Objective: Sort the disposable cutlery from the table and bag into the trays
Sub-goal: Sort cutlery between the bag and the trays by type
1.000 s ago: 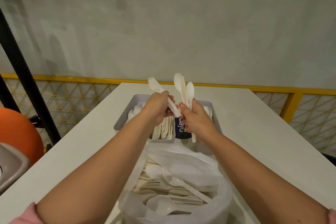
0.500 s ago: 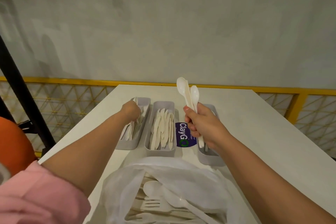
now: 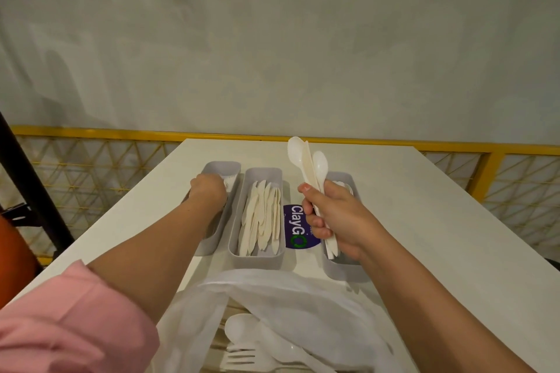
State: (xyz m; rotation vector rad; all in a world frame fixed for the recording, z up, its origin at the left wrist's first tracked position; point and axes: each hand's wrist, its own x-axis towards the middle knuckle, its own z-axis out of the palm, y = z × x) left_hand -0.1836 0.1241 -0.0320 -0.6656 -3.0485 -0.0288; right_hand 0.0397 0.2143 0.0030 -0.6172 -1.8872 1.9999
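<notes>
White plastic spoons [image 3: 306, 160] stand upright in my right grip [image 3: 336, 215], two bowls up, with a flat beige piece [image 3: 309, 171] sandwiched between them. Fingers and thumb are wrapped firmly round the handles, above the right tray [image 3: 345, 271]. My left grip [image 3: 209, 192] is down inside the left tray [image 3: 222, 165], knuckles up and fingers curled under out of sight, so I cannot tell whether it has hold of anything. Fork tines [image 3: 229, 182] show just beyond it.

The step in hand, as I judge it, is setting a fork into that left tray. To do it well I should keep low, lay the fork flat along the tray with its tines pointing the same way as the others, and open my fingers only once it rests. These trays look light, so I should lift straight out rather than drag a wall sideways.

The beige piece looks like a knife. I would pull it out before lowering the spoons, since it belongs with the knives [image 3: 260, 215] in the middle tray [image 3: 263, 171].

More spoons and forks lie in the bag [image 3: 303, 297] at the near edge of the worktop [image 3: 424, 221], so much sorting remains.
</notes>
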